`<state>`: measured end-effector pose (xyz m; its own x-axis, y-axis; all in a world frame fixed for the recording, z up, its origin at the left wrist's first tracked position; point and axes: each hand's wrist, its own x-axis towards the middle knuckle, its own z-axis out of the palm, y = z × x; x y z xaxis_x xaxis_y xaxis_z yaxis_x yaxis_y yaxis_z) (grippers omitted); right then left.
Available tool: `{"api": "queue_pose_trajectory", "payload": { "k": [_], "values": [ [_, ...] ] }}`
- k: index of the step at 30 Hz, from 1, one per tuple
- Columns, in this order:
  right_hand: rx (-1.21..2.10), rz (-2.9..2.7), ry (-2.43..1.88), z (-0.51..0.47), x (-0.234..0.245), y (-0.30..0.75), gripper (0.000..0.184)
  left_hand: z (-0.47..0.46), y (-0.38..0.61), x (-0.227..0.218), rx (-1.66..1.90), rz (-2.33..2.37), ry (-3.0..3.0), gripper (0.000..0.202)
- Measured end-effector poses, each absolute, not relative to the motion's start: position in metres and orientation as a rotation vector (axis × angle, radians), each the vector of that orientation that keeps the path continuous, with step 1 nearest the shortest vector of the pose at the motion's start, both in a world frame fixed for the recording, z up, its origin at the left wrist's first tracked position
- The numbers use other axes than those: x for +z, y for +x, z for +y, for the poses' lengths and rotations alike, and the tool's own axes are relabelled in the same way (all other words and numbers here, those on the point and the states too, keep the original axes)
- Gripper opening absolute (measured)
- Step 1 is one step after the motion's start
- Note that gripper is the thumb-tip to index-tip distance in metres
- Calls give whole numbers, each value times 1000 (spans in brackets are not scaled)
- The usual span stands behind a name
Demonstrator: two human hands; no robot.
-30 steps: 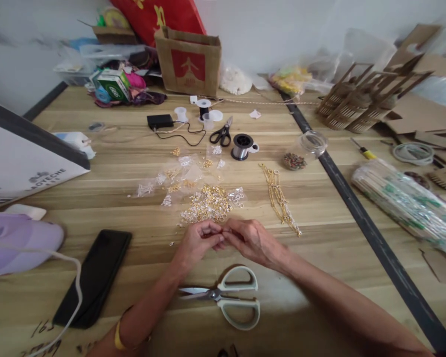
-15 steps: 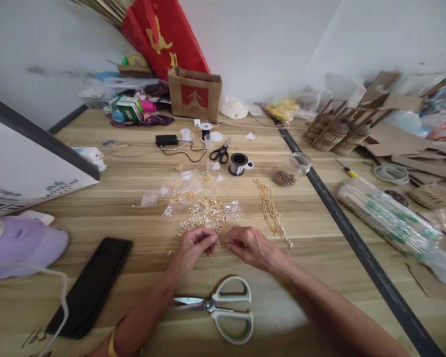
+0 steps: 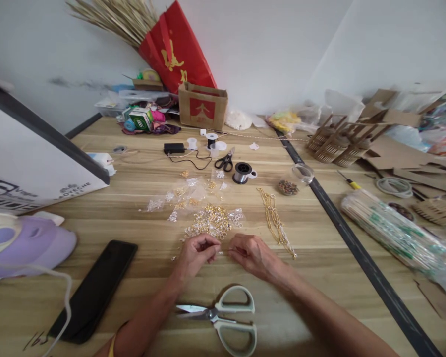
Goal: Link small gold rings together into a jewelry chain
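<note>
My left hand (image 3: 197,254) is closed in a pinch just below a pile of small gold and silver beads (image 3: 210,220). Facing it across a narrow gap, my right hand (image 3: 250,253) is also closed, fingertips pressed together. A tiny pale piece shows at the left fingertips; what either hand grips is too small to make out. Gold chains (image 3: 273,218) lie to the right of my right hand. Below both hands rest large scissors (image 3: 211,314) with pale handles, blades pointing left. Small clear bags of findings (image 3: 191,191) spread beyond the bead pile.
A black phone (image 3: 94,290) lies at left beside a purple device (image 3: 33,243). Farther back are a wire spool (image 3: 242,172), black scissors (image 3: 226,161) and a tub of beads (image 3: 288,187). Bundled sticks in plastic (image 3: 394,233) and cardboard crowd the right side.
The view has shifted, so everything sits slightly lower and farther right. Both hands stay pinched near each other, with the gap between them about the same.
</note>
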<state>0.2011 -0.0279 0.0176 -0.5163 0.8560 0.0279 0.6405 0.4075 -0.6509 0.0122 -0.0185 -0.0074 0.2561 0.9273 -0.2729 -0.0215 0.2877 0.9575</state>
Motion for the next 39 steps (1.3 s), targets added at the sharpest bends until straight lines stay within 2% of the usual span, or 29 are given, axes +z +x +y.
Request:
{"api": "queue_pose_trajectory", "payload": {
  "k": [8, 22, 30, 34, 36, 39],
  "values": [
    [947, -2224, -1333, -28, 13, 199, 13, -19, 10, -8, 862, 1079, 1108, 25],
    [1013, -2160, -1295, -30, 16, 197, 14, -23, 11, -9, 667, 1002, 1212, 25],
    [915, -2266, -1406, -29, 14, 199, 13, -23, 13, -5, 646, 1032, 1216, 22],
    [728, -2392, -1460, -32, 24, 204, 10, -22, 14, -9, 653, 1041, 1186, 23],
    [655, -2350, -1489, -34, 31, 206, 19, -21, 14, -12, 651, 1052, 1168, 23],
    [751, -2250, -1387, -37, 34, 204, 32, -20, 14, -14, 644, 1061, 1158, 22]
  ]
}}
